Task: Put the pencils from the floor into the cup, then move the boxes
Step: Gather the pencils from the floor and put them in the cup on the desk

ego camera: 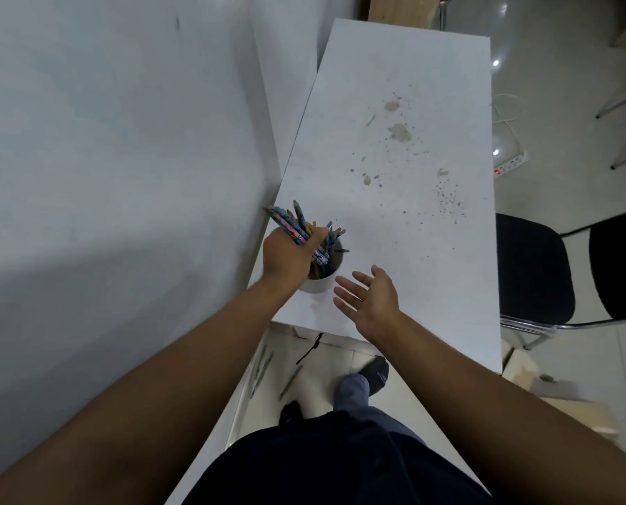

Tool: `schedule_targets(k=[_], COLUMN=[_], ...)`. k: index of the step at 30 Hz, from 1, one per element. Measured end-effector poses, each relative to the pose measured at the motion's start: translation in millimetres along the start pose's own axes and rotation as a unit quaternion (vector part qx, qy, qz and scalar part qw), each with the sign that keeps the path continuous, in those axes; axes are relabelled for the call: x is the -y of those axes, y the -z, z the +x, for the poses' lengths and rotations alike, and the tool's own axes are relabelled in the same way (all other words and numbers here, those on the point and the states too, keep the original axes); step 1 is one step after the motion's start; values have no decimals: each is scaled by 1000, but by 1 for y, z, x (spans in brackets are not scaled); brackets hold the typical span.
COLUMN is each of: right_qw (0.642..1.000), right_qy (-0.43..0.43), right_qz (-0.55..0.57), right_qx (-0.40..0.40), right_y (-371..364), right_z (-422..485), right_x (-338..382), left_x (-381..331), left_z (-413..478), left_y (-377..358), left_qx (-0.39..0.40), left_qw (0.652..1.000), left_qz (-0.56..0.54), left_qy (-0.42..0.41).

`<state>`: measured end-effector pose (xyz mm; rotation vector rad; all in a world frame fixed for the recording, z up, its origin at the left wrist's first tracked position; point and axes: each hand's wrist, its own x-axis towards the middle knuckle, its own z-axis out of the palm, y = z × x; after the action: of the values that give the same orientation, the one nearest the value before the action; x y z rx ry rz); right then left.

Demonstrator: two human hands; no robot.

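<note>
Left hand is gripping a bundle of presumably light, stiff pencils mid-shaft over the cup, while the right hand is hovering near, fingers wide.

arms: bare | garment: dark navy | sock: grey, perhaps

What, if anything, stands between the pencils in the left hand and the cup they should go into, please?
Nothing visible does. The left hand grips the pencils directly above the cup, and their lower ends seem to reach into its mouth. The right hand is open beside the cup, apart from it.
</note>
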<state>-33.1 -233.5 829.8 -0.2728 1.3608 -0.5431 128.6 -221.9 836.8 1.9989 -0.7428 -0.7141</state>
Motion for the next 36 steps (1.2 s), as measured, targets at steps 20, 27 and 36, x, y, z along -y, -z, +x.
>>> schedule_targets(k=[20,27,36], right_qw=[999,999,998], right_qy=[-19,-1,51], right_qz=[-45,-43,-34], right_qx=[10,10,5], right_y=[-3,-7,-6], right_z=[2,-13,-41], right_x=[-5,-15,-30], left_x=[13,32,47], left_z=[2,6,-12], left_y=[14,20,43], left_qx=[-50,-7,8], left_qw=[973,916,944], left_qz=[174,355,280], left_qy=[-144,-189,-173])
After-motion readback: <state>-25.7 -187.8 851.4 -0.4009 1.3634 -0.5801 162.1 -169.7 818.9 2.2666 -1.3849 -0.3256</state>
